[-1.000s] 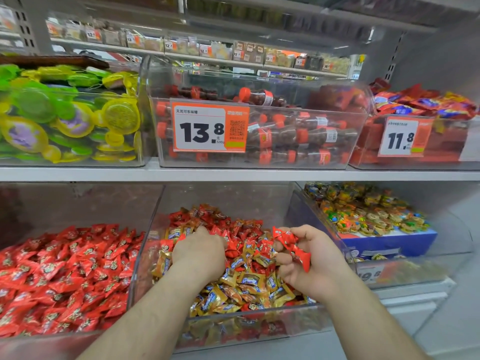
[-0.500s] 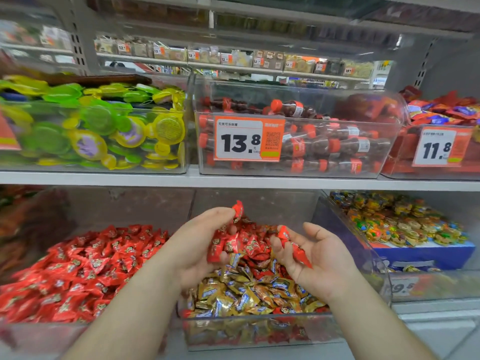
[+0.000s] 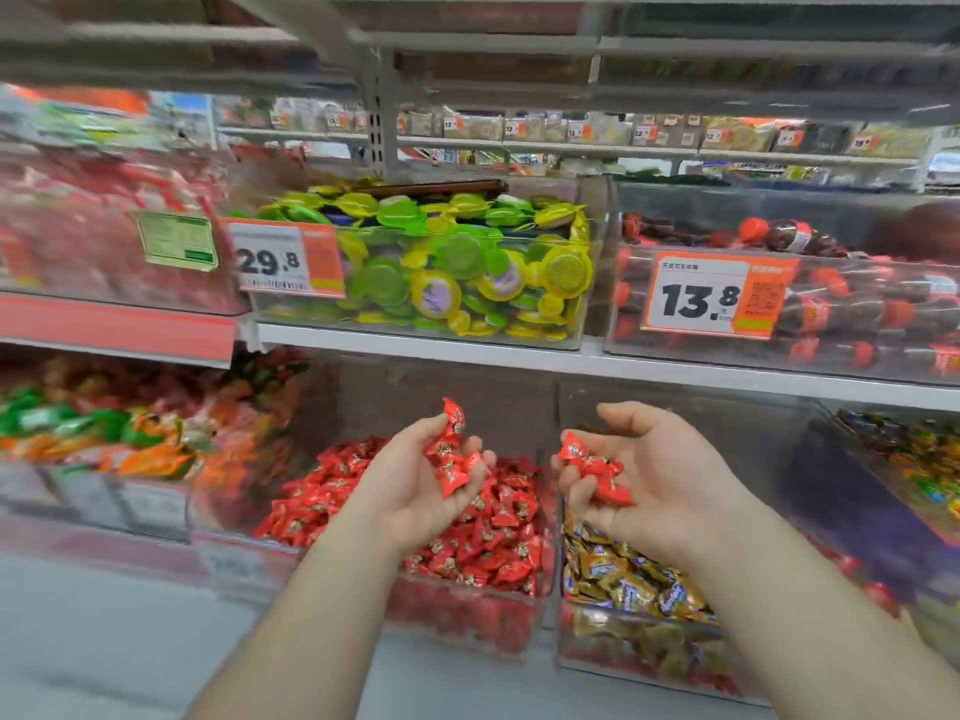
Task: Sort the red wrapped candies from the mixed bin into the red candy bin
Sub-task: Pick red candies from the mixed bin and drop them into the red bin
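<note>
Your left hand (image 3: 415, 491) grips a few red foil-wrapped candies (image 3: 450, 452) in curled fingers, directly above the clear plastic bin of red candies (image 3: 467, 610) — the drop is straight down. Your right hand (image 3: 654, 480) cradles more red candies (image 3: 592, 472) in loosely curled fingers, over the clear mixed bin of gold wrappers (image 3: 628, 646) just right of the red bin — so it likely needs to travel left.

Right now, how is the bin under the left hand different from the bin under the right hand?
The red candy bin under the left hand shows only red wrapped candies; the mixed bin under the right hand shows mostly gold and blue wrappers. The red candy bin's pile looks fuller and higher at the back than the mixed bin's. Both are clear bins, side by side on the same shelf.
</note>
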Demonstrator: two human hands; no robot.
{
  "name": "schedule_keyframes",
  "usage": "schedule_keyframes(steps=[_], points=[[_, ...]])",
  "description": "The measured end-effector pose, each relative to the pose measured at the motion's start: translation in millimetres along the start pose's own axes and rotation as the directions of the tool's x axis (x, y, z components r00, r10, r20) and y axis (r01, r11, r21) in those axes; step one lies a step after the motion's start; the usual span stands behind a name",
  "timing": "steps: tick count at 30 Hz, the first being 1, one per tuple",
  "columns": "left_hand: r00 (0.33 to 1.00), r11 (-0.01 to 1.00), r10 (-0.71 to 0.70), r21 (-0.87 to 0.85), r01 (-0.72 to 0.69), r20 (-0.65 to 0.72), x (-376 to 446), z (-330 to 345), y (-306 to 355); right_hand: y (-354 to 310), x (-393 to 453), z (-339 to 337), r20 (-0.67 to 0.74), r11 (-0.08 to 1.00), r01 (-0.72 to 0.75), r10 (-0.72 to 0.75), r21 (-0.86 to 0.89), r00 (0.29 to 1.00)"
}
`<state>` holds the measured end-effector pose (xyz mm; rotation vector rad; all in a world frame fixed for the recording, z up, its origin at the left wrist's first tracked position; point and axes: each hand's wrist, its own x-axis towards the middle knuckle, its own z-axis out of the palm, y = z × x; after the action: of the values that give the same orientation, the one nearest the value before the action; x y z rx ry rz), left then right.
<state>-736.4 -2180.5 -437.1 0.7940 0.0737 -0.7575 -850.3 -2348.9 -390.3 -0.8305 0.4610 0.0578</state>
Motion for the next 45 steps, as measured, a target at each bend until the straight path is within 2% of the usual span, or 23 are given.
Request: schedule_keyframes(steps=[7,11,14,20,26,30,35,40,42,45], points=[[0.974,0.98,0.173,0.122,-0.156,-0.145,-0.7,-30.8,19.9,19.5,43.7,47.7,-0.131,0.988,0.066,-0.085,-0.142,0.988],[0.981,0.98,0.135,0.167,-0.111,-0.141,-6.1,-41.3,27.6,31.5,58.5,53.8,-0.131,0.975,0.029,-0.059,-0.22,0.99],[0.985,0.975,0.144,0.186,-0.125,-0.092,-8.7,-46.6,30.6,34.2,57.4,52.4,-0.103,0.973,0.008,-0.033,-0.232,0.994],[0.979,0.936,0.198,0.305,-0.178,-0.037,-6.7,-46.9,26.2,31.0,51.4,42.5,0.015,0.984,0.057,-0.055,-0.169,0.998],[0.965,0.87,0.248,0.418,-0.262,0.089,-11.3,-12.6,3.1,26.0,24.7,25.8,0.048,0.981,0.107,-0.101,-0.159,0.994],[0.93,0.819,0.304,0.441,-0.367,0.207,-15.5,25.6,-20.2,15.2,0.4,-0.4,-0.019,0.97,0.185,-0.191,-0.16,0.981],[0.88,0.633,0.345,0.61,-0.475,0.327,-12.9,75.3,-61.8,-8.6,-31.5,-52.4,-0.174,0.917,0.307,-0.355,-0.254,0.918],[0.856,0.354,0.282,0.783,-0.512,0.433,11.3,100.0,-108.8,-36.5,-51.6,-112.4,-0.362,0.86,0.311,-0.462,-0.404,0.81],[0.859,0.173,0.252,0.852,-0.494,0.446,24.0,102.7,-122.0,-45.7,-53.2,-134.1,-0.403,0.831,0.262,-0.483,-0.492,0.777],[0.866,-0.17,0.229,0.894,-0.414,0.444,41.0,101.9,-131.9,-55.3,-46.2,-161.1,-0.423,0.758,0.131,-0.488,-0.639,0.763]])
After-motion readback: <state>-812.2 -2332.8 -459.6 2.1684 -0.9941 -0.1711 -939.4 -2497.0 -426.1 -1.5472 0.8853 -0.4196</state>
